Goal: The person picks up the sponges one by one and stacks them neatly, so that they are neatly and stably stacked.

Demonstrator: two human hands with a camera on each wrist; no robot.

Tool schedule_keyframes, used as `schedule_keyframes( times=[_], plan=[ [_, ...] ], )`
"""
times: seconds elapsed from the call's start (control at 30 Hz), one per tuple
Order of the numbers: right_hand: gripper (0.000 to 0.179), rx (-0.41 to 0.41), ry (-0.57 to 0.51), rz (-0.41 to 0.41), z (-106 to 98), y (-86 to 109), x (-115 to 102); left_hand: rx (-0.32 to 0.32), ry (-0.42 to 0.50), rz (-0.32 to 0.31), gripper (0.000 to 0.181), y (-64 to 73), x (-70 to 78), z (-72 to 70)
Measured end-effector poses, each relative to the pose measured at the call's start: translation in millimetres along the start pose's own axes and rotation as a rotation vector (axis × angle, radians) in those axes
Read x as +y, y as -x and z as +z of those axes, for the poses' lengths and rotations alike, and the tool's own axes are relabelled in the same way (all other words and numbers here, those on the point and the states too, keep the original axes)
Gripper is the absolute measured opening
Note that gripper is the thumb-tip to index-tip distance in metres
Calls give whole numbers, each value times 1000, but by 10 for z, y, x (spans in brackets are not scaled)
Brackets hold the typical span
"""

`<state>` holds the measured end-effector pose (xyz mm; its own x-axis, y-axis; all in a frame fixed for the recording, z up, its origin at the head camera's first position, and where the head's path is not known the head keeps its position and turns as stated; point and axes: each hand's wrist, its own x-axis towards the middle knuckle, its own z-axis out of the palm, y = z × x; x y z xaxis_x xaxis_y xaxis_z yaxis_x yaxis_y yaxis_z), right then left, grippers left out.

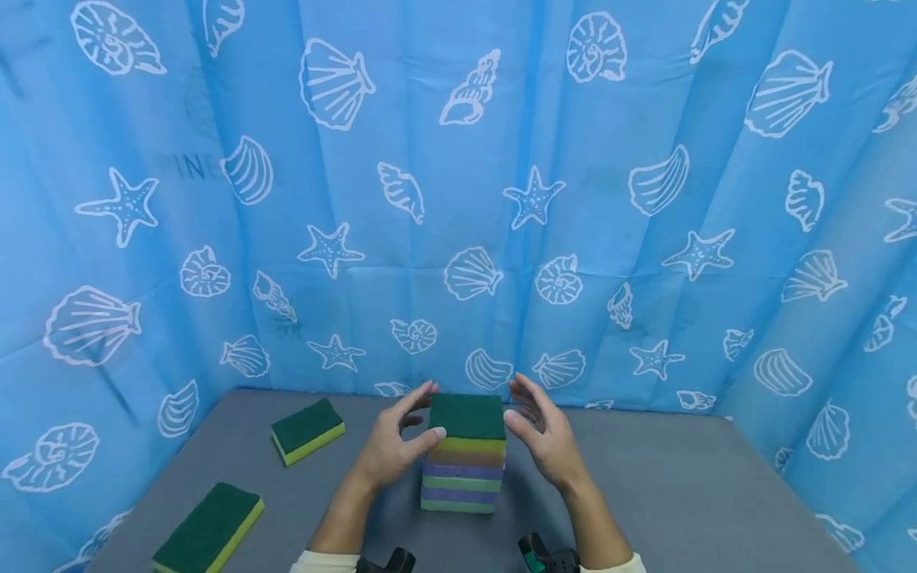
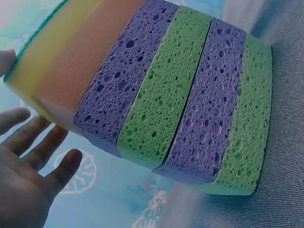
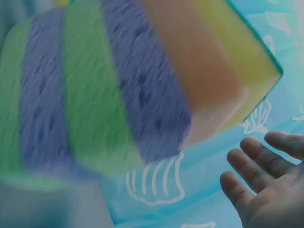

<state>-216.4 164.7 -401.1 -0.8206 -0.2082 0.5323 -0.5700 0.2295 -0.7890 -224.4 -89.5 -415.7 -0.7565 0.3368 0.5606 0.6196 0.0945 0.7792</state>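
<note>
A stack of sponges [image 1: 462, 485] stands in the middle of the table, its layers alternating green and purple from the bottom, with an orange one above. On top lies a yellow sponge with a dark green scouring pad [image 1: 467, 416]. My left hand [image 1: 394, 446] is at the upper left side of the stack, fingers loosely bent and thumb tip right at the top sponge's edge. On the other side, my right hand [image 1: 546, 438] has its palm turned toward the stack, thumb close to the top sponge. Both wrist views show spread fingers [image 2: 61, 168] beside the layers.
Two more yellow sponges with green pads lie to the left on the grey table [image 1: 645, 485]: one farther back [image 1: 308, 430], one nearer the front left edge [image 1: 209, 529]. A blue curtain [image 1: 444, 239] with white shell prints hangs behind the table and along its sides.
</note>
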Motion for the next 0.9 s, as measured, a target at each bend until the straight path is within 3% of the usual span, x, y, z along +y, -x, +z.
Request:
schedule_keyframes(
  times=[0.27,0.77,0.9],
  plan=[
    [62,-25,18,102,29,-58,-82,6,2,-5,61,-17,6,72],
    [66,-122,29,111,57,-40,-22,9,-5,-28,62,1,-2,35],
    [65,-150,15,126,72,-57,-27,62,-22,-15,61,30,6,18]
  ],
)
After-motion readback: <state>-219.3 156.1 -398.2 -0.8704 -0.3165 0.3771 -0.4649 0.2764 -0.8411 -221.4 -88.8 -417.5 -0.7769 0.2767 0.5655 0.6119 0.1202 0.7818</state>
